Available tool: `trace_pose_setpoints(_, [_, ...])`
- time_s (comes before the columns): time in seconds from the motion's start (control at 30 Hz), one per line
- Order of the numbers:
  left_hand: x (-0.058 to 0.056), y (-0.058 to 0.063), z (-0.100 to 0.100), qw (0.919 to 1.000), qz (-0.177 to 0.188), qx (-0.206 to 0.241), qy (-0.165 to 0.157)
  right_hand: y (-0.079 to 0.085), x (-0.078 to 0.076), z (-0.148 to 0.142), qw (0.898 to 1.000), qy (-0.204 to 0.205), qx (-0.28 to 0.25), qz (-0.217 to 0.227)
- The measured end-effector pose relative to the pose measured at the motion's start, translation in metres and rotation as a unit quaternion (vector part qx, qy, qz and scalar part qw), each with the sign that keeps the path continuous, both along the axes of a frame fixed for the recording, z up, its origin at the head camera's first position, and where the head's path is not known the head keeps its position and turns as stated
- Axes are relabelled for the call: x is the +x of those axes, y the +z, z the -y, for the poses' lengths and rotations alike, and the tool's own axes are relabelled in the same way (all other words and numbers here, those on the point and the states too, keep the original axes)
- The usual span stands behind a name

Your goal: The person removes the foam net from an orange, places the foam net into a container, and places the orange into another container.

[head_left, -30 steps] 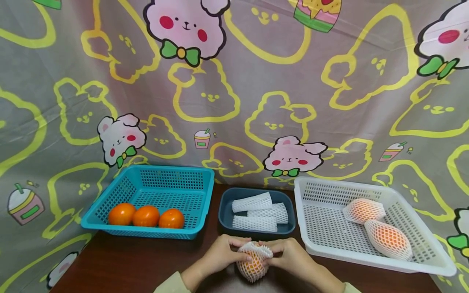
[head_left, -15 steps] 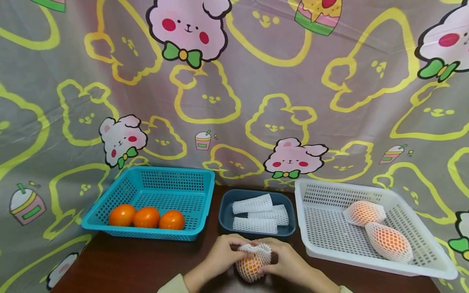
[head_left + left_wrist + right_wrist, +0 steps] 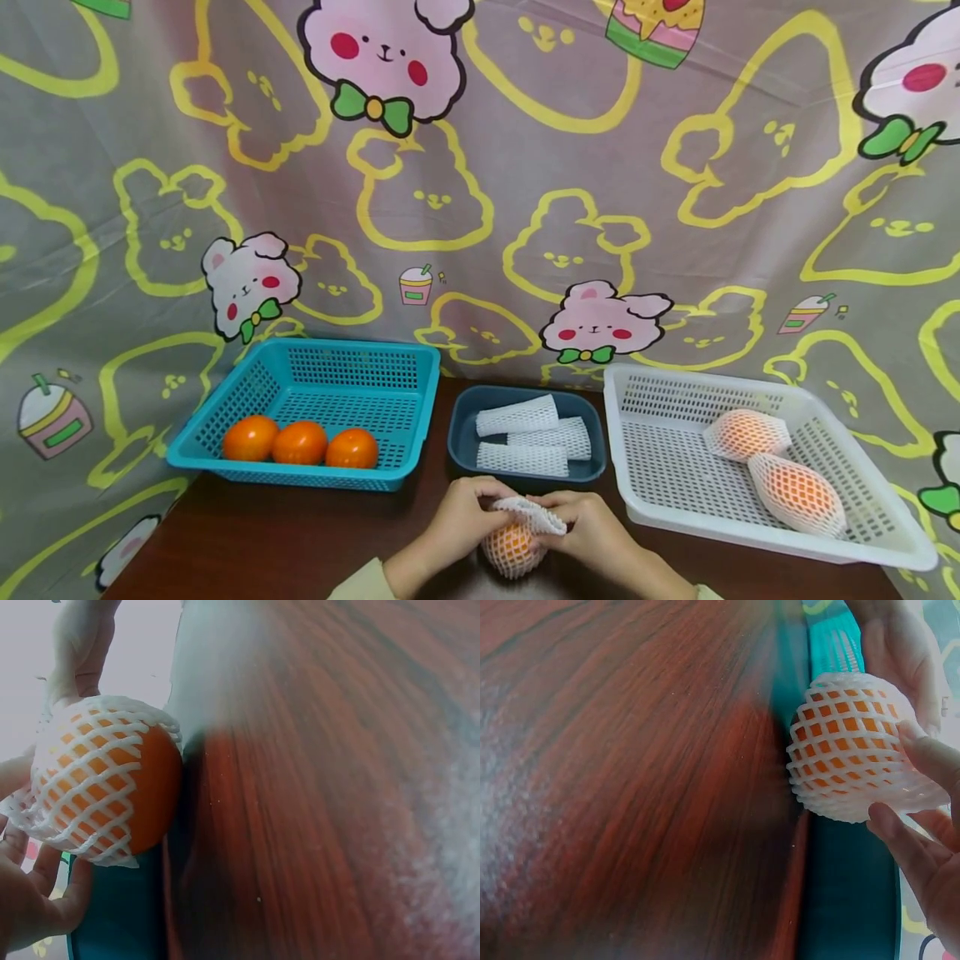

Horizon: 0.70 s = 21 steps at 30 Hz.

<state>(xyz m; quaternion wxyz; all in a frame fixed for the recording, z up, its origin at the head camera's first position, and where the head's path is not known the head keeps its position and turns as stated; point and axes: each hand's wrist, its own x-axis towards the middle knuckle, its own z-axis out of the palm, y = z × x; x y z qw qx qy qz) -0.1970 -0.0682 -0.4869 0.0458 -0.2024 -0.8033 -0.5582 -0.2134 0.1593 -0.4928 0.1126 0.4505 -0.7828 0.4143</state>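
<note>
An orange (image 3: 161, 787) in a white foam net sleeve (image 3: 517, 554) is between both hands, near the table's front edge. My left hand (image 3: 467, 518) pinches the sleeve's upper rim with thumb and fingers on the left. On the other side, my right hand (image 3: 588, 525) pinches the same rim, which stands up loosely and leans to the right. The left wrist view shows one side of the orange bare of netting. In the right wrist view the net (image 3: 847, 742) covers the side that shows, with the right thumb and fingertips on it.
A dark blue tray (image 3: 465, 477) holding several flat foam sleeves (image 3: 521, 458) stands just beyond the hands. At left, a turquoise basket (image 3: 345, 481) has 3 bare oranges (image 3: 300, 442). A white basket (image 3: 675, 518) at right holds 2 netted oranges (image 3: 798, 494). A patterned cloth hangs behind.
The sleeve's upper rim has been drawn up and spread to the right. My right fingers have shifted their hold from the fruit's side to the rim. Baskets and tray stay put.
</note>
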Motion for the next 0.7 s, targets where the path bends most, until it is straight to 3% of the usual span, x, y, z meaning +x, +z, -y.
trace_pose_setpoints(0.17, [0.001, -0.001, 0.003, 0.9997, -0.006, -0.019, -0.015, 0.001, -0.001, -0.002, 1.000, -0.007, 0.000, -0.007])
trace_pose_setpoints(0.43, [0.001, -0.008, 0.012, 0.9975, 0.052, -0.003, -0.047, 0.002, -0.002, -0.008, 0.999, -0.013, 0.001, 0.035])
trace_pose_setpoints(0.7, [0.001, -0.005, 0.008, 0.9990, 0.028, 0.026, -0.025, 0.004, -0.001, -0.003, 1.000, 0.009, -0.029, 0.008])
